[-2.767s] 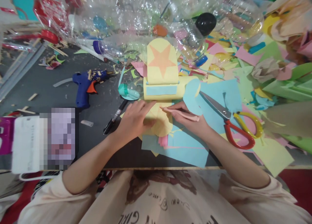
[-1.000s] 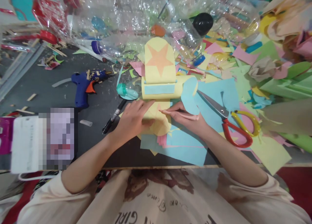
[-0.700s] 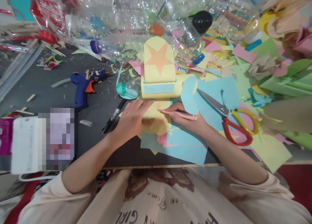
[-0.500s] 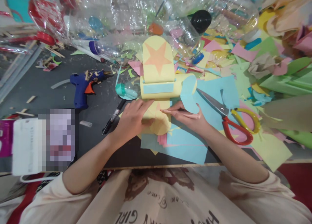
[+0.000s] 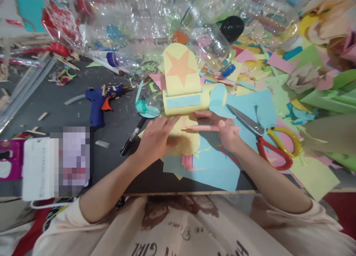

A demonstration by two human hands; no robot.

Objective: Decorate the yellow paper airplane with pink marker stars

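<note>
A yellow paper plane (image 5: 207,105) covered around a bottle lies ahead of me, with an orange star (image 5: 182,67) on its far wing and a pale blue strip on its body. My left hand (image 5: 156,137) rests flat over the near yellow wing (image 5: 190,139), fingers stretched out and touching the paper. A faint orange shape shows on that wing. In my right hand (image 5: 226,131) is a peach-coloured felt-tip pen (image 5: 204,128), lying almost level with its tip to the left above the wing. The fingers of that hand reach forward beside the plane's body.
Red-and-yellow-handled scissors (image 5: 260,135) lie open at the right on blue paper (image 5: 257,100). A blue glue gun (image 5: 97,104) and a black pen (image 5: 133,137) are at the left. Clear plastic bottles (image 5: 139,22) crowd the back; paper scraps (image 5: 280,63) heap at the right.
My right hand has shifted its hold on the felt-tip pen, which now lies flatter with more of it showing. The view has swung slightly left. My left hand stays on the wing.
</note>
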